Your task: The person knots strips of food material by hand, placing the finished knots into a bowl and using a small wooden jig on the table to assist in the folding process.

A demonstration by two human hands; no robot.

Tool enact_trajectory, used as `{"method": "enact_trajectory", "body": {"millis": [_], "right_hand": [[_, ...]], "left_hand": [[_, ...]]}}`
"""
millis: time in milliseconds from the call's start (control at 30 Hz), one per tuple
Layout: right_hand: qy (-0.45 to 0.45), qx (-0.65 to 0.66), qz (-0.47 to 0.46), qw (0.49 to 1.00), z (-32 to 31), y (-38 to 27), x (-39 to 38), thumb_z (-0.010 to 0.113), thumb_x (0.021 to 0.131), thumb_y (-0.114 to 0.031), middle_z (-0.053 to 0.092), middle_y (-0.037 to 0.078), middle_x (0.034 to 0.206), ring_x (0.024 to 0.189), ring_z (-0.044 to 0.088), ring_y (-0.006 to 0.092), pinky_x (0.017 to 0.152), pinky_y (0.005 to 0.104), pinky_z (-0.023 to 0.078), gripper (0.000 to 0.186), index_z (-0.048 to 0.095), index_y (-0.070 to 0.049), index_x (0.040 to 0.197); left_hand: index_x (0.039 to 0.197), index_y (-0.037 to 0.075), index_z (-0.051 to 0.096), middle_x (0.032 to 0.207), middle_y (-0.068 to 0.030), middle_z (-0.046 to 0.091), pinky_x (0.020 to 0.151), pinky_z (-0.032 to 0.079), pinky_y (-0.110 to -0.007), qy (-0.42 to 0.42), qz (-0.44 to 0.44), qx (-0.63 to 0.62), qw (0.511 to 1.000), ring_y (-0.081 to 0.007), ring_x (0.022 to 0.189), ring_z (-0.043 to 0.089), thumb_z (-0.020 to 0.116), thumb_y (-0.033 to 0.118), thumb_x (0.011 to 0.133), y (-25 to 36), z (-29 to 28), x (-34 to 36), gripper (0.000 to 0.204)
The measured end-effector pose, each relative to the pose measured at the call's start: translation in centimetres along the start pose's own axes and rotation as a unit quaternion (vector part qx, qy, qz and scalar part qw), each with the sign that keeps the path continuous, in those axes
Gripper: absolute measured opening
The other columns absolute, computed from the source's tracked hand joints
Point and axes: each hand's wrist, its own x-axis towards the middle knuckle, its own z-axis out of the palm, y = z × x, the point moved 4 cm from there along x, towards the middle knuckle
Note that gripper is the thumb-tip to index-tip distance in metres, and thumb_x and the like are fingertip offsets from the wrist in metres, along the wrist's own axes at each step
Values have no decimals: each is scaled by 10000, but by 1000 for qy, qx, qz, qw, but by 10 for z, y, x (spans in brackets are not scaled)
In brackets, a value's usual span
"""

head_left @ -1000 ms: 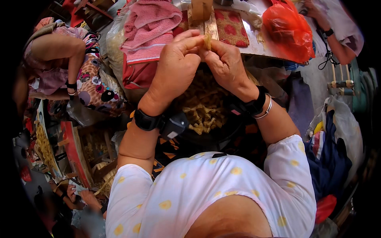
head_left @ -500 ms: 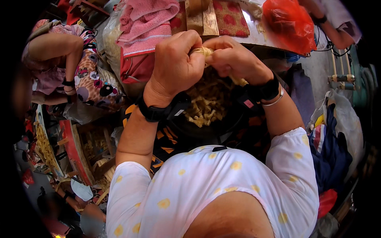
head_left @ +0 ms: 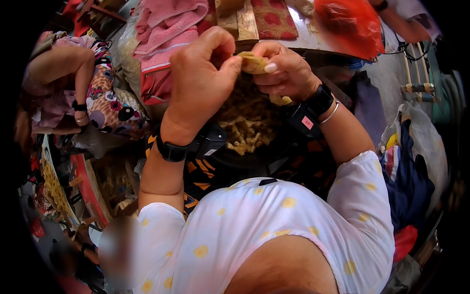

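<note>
My left hand (head_left: pixel 198 83) is closed, its thumb and curled fingers pinched on one end of a pale yellow twisted strip (head_left: pixel 252 62) in front of the table edge. My right hand (head_left: pixel 289 73) grips the other end, thumb on top and fingers curled beneath, with more of the pale material showing below them. Under both hands lies a heap of small yellowish pieces (head_left: pixel 247 134) in a dark round container (head_left: pixel 259 159), partly hidden by my hands and wrist devices.
The table carries pink towels (head_left: pixel 166 24), wooden blocks (head_left: pixel 245 22), a patterned pad (head_left: pixel 276 22) and a red plastic bag (head_left: pixel 345 27). People sit at left (head_left: pixel 63 68) and lower left; another's arm (head_left: pixel 401 24) shows top right. Wooden boards (head_left: pixel 90 188) stand left, dark clothes (head_left: pixel 406 186) right.
My left hand has drifted left and rotated, and my right thumb has come over the strip, which now shows lengthwise between my hands. The person's arm at top right has shifted.
</note>
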Motion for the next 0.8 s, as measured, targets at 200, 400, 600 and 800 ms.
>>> {"method": "enact_trajectory", "body": {"millis": [200,400,600,800], "right_hand": [[-60,55,-31,996,7,-1,-2,568,789,-13,543,-9,747,472,319,18,397,154,259,224,602,-55,1006],[15,-54,-37,998,3,-1,1,562,820,-61,464,-36,655,463,316,15,404,161,237,192,576,-30,1010],[89,-240,-110,960,36,-13,2,554,866,-174,457,-35,621,487,350,21,431,166,260,225,562,-4,1014],[144,-532,-186,813,40,-50,-26,597,848,-168,511,-29,603,539,441,34,462,188,321,193,641,20,836]], "left_hand": [[737,18,559,617,-102,555,478,422,-306,88,164,96,978,-244,515,545,676,23,690,20,0,-6,127],[688,0,572,561,-30,534,437,376,-209,-73,116,162,977,-100,479,507,694,104,757,14,-5,-5,175],[606,80,479,496,70,375,345,266,-185,-173,-258,-350,884,-16,401,358,585,167,840,-8,-6,-3,271],[627,82,466,534,62,369,336,257,-193,-185,-232,-558,775,-25,376,288,552,160,855,-8,-11,-11,256]]}}
